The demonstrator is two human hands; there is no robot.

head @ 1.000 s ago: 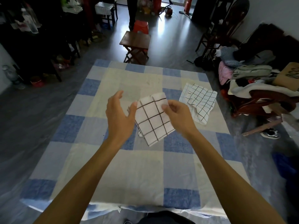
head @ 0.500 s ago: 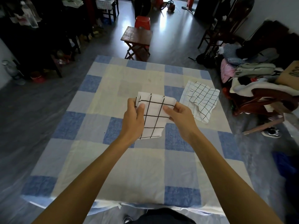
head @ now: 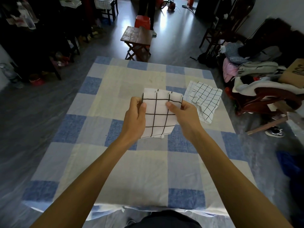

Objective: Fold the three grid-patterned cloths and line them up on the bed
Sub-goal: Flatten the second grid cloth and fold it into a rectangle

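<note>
I hold a folded white cloth with a wide black grid up above the middle of the bed. My left hand pinches its upper left edge and my right hand pinches its upper right edge, thumbs on the near face. A rumpled white cloth with a finer black grid lies on the bed to the right, on top of a pale cloth with thin blue lines that shows at its left edge.
The bed has a blue and cream checked cover. A small wooden folding table stands past its far end. A chair piled with clothes is close to the right side. Dark furniture lines the left wall.
My left hand has taken hold of the cloth's left edge. Both hands have turned the cloth from tilted to square and raised it between them.
</note>
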